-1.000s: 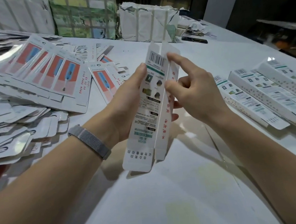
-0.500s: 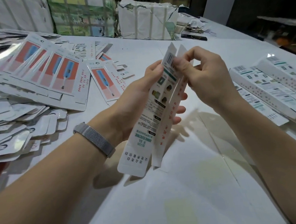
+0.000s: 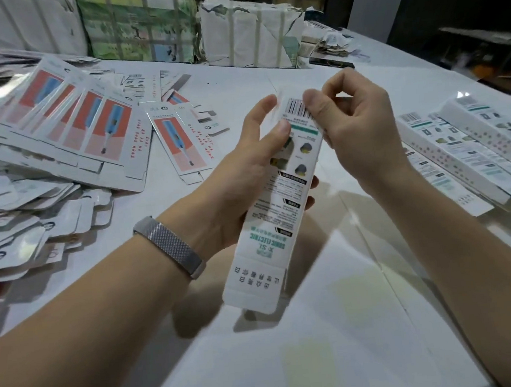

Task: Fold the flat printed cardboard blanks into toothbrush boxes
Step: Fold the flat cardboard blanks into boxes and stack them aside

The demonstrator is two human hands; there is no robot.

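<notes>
A long white toothbrush box with green and black print stands tilted above the table, its barcode end up and away from me. My left hand grips its middle from the left, thumb on the printed face. My right hand pinches the barcode end between thumb and curled fingers. The open lower flap hangs near me. A fan of flat printed blanks with red and blue toothbrush pictures lies at the left. Folded boxes lie in a row at the right.
Small white card pieces are heaped at the left edge. Strapped paper bundles stand at the back of the white table. One loose blank lies between the fan and my hands. A metal mesh band circles my left wrist.
The box has turned its printed face toward me and tipped lower. My right hand's fingers curled in and pinched the barcode end, folding the top flaps down.
</notes>
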